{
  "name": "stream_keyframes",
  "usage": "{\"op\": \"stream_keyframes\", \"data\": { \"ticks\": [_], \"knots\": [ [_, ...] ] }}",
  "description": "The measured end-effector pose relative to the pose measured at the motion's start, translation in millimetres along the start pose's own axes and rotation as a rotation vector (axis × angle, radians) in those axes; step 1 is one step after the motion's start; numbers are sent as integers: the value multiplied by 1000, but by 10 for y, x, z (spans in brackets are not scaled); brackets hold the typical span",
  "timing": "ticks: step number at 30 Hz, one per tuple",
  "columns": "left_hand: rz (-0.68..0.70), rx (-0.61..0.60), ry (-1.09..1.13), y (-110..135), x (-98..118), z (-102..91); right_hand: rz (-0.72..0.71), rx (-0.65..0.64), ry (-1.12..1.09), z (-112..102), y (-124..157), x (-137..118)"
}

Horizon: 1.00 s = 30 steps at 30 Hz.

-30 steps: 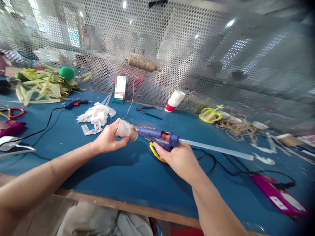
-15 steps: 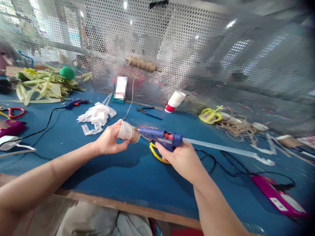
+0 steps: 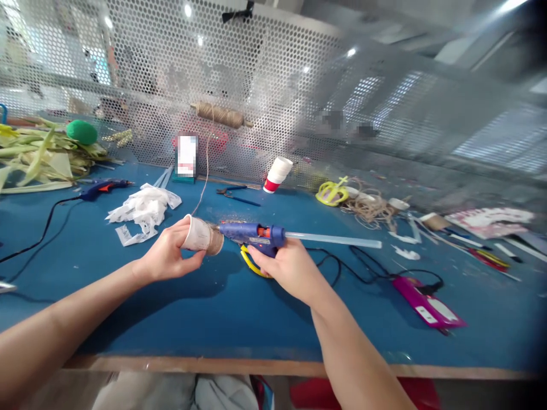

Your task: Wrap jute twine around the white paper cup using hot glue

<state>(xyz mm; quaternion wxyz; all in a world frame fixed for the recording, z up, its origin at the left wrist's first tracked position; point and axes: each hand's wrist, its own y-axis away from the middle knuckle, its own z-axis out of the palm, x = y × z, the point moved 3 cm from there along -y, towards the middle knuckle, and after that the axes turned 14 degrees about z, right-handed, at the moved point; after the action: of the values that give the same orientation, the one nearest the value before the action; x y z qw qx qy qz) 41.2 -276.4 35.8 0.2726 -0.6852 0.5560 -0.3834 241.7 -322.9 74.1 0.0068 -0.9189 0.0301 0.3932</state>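
Observation:
My left hand [image 3: 171, 253] grips a white paper cup [image 3: 199, 234] tipped on its side, its base end wrapped in brown twine. From the cup a strand of twine [image 3: 207, 165] runs up to a spool [image 3: 220, 114] on the mesh panel. My right hand [image 3: 294, 267] is closed around a blue hot glue gun [image 3: 252, 232], whose nozzle is at the twine-wrapped end; whether it touches cannot be made out. A long clear glue stick [image 3: 333, 239] sticks out of the gun's back. Yellow-handled scissors [image 3: 252, 265] lie under the gun, partly hidden.
Behind stands a perforated metal panel [image 3: 171, 68]. On the blue table are crumpled white plastic [image 3: 143, 210], pliers [image 3: 239, 196], stacked paper cups [image 3: 277, 175], a second glue gun [image 3: 105, 189], corn husks [image 3: 43, 156], a yellow crown-shaped piece [image 3: 332, 193], loose twine [image 3: 371, 209] and a purple power strip [image 3: 427, 302].
The view has swung to the right, so everything sits farther left. Both hands keep hold of the cup and glue gun. A white scrap by the glue stick's end now shows apart on the table.

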Motion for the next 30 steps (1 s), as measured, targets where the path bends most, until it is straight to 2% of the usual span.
{"op": "stream_keyframes", "data": {
  "ticks": [5,10,14,18,23,26,28,30],
  "knots": [
    [-51,32,-3,19,-51,1,42,-61,-32,-3,6,13],
    [-78,-25,-2,-3,-37,-8,41,-72,-35,-13,11,-2],
    [-102,-4,-8,-17,-27,-18,40,-103,-45,-15,-2,3],
    [-72,23,-31,-22,-18,-19,100,-194,-116,-8,-61,62],
    [-40,62,-81,-6,3,-23,135,-335,-332,-11,-247,188],
    [-17,94,-94,7,11,-29,155,-221,-343,-77,-507,329],
    [-6,100,-98,15,17,-31,227,-89,-144,-121,-737,478],
    [-9,104,-105,30,24,-34,296,-36,-43,-132,-976,644]
  ]
}}
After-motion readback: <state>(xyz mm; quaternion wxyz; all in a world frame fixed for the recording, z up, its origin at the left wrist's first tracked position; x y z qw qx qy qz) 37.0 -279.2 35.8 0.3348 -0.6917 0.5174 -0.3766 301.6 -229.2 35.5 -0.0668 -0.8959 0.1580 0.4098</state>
